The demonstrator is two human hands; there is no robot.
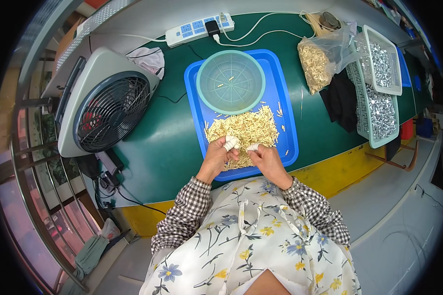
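Left hand (216,158) and right hand (267,162) side by side at the near edge of a blue tray (192,91), both over the near end of a heap of small pale yellow pieces (243,130). Left grip: white-wrapped fingertips (231,143) curled together into the pieces, seemingly pinching some, though what exactly sits between them is too small to tell. Right grip: fingers bent inward, one white-wrapped tip (252,146) pressed down at the heap; whether it is clamped on a piece, cannot tell. Checked sleeves and a flowered apron below. The heap lies spread across the middle and near part of the tray, with stray pieces scattered toward the tray's right side. Just beyond the heap, on the far half of the tray, a round pale green basket (231,81) with a few pieces inside. The tray rests on a green surface (162,142) with a yellow front edge. To the left, a grey fan (106,105) tilted upward, well apart from the tray. Behind the tray, a white power strip (192,30) with cords. To the right, a clear bag (320,59) of similar yellow pieces, then white baskets (379,98) holding small silver parts.
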